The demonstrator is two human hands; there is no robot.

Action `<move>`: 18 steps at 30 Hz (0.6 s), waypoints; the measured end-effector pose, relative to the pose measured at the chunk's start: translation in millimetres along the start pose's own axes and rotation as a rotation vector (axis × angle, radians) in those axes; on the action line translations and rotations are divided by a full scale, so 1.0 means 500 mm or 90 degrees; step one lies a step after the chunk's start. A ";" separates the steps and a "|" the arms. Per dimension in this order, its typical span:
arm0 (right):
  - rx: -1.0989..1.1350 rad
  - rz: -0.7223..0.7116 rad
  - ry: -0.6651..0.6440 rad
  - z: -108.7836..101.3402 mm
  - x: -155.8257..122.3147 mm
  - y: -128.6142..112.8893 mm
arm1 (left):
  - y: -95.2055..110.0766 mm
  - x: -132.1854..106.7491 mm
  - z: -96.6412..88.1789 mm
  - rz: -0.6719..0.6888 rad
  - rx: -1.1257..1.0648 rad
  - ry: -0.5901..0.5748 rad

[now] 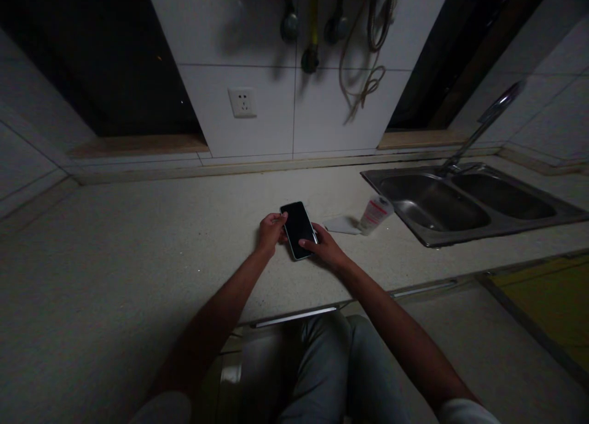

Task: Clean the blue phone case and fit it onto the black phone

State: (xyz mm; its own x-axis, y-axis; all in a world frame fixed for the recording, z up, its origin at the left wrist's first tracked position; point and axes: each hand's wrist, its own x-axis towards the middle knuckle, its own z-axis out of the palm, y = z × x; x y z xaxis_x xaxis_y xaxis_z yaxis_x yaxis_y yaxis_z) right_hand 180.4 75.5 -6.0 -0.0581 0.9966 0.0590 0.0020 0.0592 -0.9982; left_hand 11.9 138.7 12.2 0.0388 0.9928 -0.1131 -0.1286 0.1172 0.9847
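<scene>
A smartphone [298, 229] with a dark screen and a light rim lies over the pale countertop [138, 240], held between both my hands. My left hand [270, 232] pinches its left edge near the top. My right hand [324, 245] grips its lower right corner, thumb on the screen's edge. A small white tube with red print [375, 214] lies on its side just right of the phone, next to a flat white sheet [343, 226].
A steel double sink [464, 203] with a tap [483, 126] sits at the right. A wall socket [243, 102] and hanging hoses and cords [363, 50] are on the tiled wall behind. Dark windows flank the wall. My knees show below the counter edge.
</scene>
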 end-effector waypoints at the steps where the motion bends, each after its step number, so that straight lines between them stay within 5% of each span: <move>1: 0.024 0.017 -0.007 0.000 0.002 0.001 | 0.003 0.000 -0.001 0.005 0.011 0.005; 4: 0.029 0.013 -0.013 0.000 0.007 0.007 | 0.007 0.002 -0.005 0.035 0.060 0.019; 10: -0.182 -0.055 0.047 0.001 0.008 0.012 | 0.009 0.007 -0.016 0.060 0.223 0.025; 18: -0.499 -0.045 0.051 0.018 0.015 -0.027 | 0.020 0.005 -0.032 0.124 0.679 0.014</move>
State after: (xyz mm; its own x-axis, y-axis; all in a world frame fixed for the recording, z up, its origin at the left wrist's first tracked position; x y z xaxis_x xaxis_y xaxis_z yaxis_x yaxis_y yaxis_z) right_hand 171.0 81.6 7.6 -0.0120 0.9881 0.1530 0.7059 0.1168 -0.6986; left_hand -5.0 142.9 19.9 0.0916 0.9937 0.0650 0.7975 -0.1123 0.5928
